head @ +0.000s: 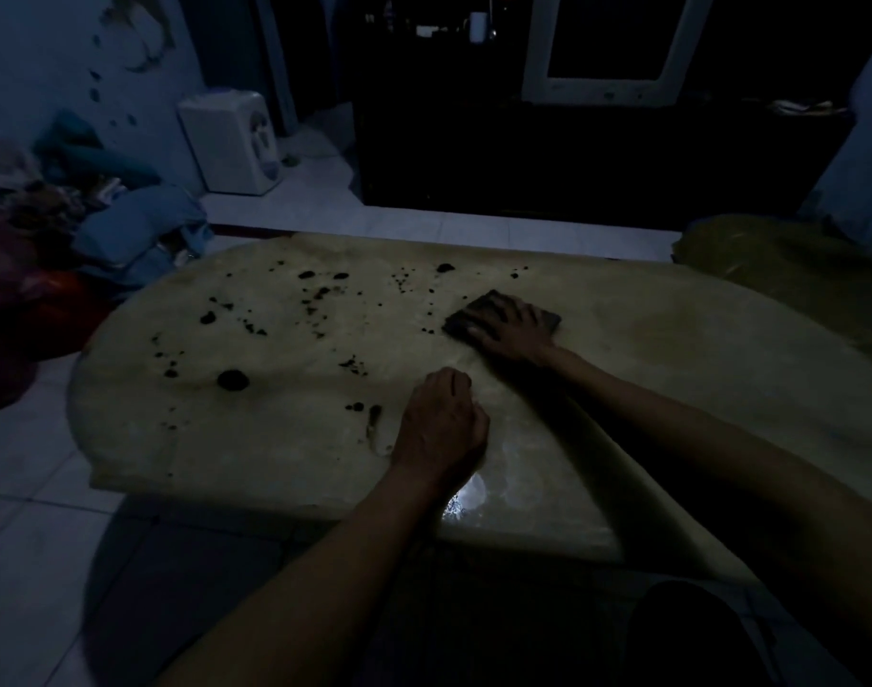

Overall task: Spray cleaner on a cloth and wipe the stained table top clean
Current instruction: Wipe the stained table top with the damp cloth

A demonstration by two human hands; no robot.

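We press the dark cloth (503, 314) flat with our right hand (516, 332), fingers spread, far on the table (672, 369). The stains (233, 379) lie left; the right side is bare. Our left hand (441, 423) rests curled near the near edge.
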